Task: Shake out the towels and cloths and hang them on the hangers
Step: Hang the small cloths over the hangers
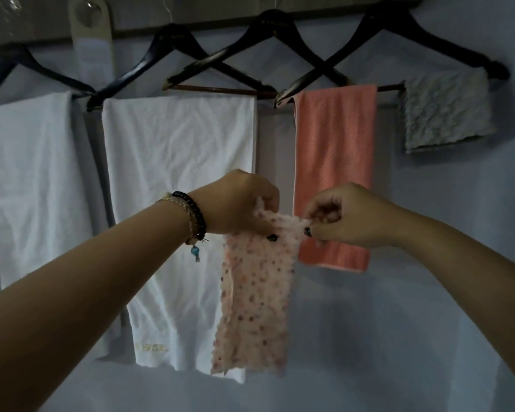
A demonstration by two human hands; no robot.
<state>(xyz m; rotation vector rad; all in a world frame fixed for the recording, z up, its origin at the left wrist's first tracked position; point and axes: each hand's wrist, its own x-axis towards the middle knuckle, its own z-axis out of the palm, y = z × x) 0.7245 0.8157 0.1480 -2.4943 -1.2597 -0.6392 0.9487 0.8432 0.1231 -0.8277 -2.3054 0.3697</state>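
— How are the hands placed?

— Both forearms reach forward and up, meeting near the middle of the view. The left hand (238, 200) is turned back-up with its fingers curled down, pinching the top edge of a pink spotted cloth (256, 301). The right hand (348, 215) faces it from just beside, its fingers bunched and pinching the same top edge at the other corner. Dark polish shows on the nails. The left wrist carries beaded bracelets (195, 217).

— And the cloth itself?

— It hangs straight down from the two pinches, stretched only a little between them, in front of the hung towels and below the hanger bars, touching no hanger.

— How many hangers?

— Four dark wooden hangers (275, 22) show along the rail (42, 28), their arms crossing one another; the leftmost is partly cut off by the edge.

— And what is already hung?

— Four pieces. Two white towels: one at the far left (30, 179), one longer (173, 173) with gold lettering near its hem. One salmon-pink towel (336, 162) hangs to the right of them. One small grey crinkled cloth (446, 110) is folded over the bar at the far right. A pale strap (91, 46) also hangs from the rail at the upper left.
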